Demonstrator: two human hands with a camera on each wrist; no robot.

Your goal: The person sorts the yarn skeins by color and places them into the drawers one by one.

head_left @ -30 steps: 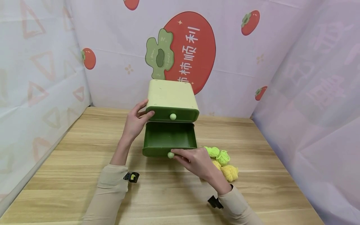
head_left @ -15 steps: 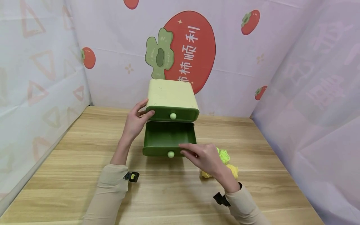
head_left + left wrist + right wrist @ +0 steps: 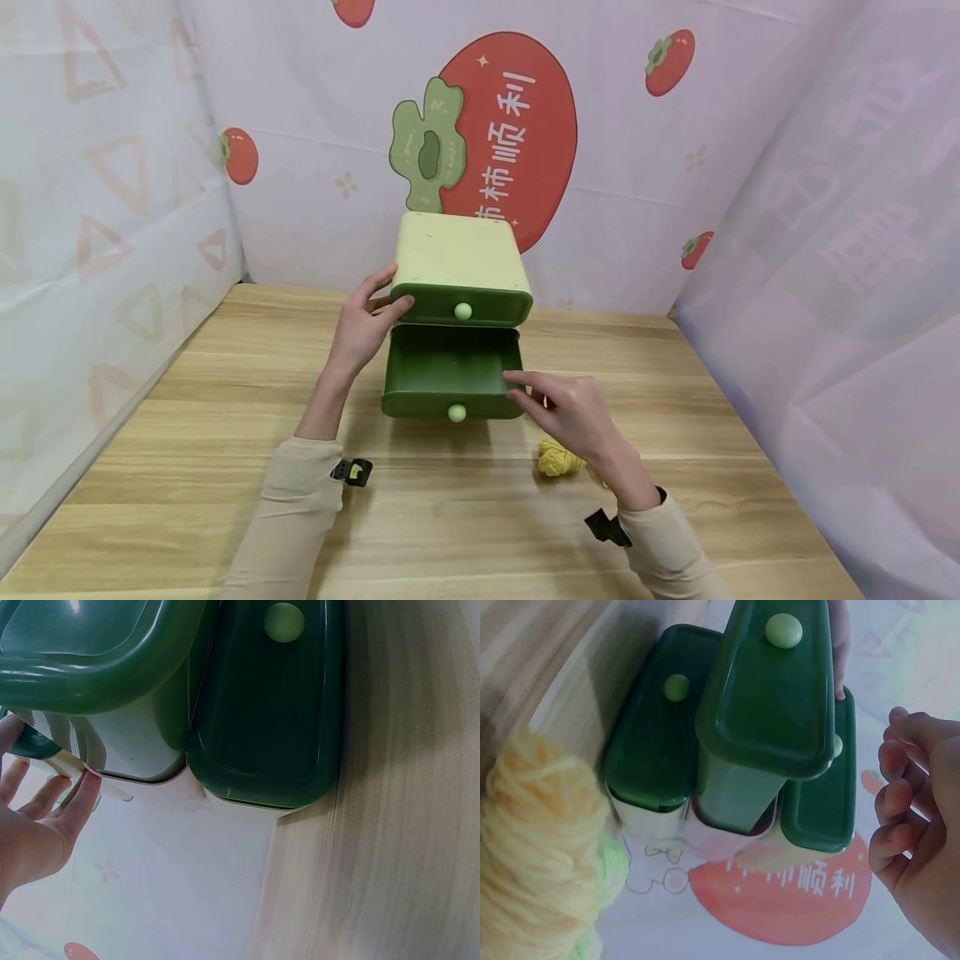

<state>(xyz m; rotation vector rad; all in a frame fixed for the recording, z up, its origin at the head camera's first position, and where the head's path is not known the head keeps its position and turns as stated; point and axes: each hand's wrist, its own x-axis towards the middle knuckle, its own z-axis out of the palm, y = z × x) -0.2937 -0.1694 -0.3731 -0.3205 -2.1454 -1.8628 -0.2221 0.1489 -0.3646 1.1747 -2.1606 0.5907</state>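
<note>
A small drawer cabinet (image 3: 461,250) with a cream top and green drawer fronts stands at the middle of the table. Its middle drawer (image 3: 453,404) is pulled out and shows a bare inside. My left hand (image 3: 358,329) holds the cabinet's upper left side, thumb on the front of the top drawer (image 3: 427,304) and fingers along the side. Near the right edge of the pulled-out drawer is my right hand (image 3: 573,412), fingers loosely bent and holding nothing. The right wrist view shows this hand (image 3: 922,825) apart from the drawer knobs.
Yellow yarn (image 3: 558,458) lies on the table beneath my right forearm, partly hidden by it. Green yarn (image 3: 613,870) shows behind the yellow yarn in the right wrist view. A printed cloth wall (image 3: 300,208) rises behind the cabinet.
My right hand has let go of the middle drawer's round knob and moved right and slightly up. The drawer stays pulled out. My left hand keeps its place on the cabinet.
</note>
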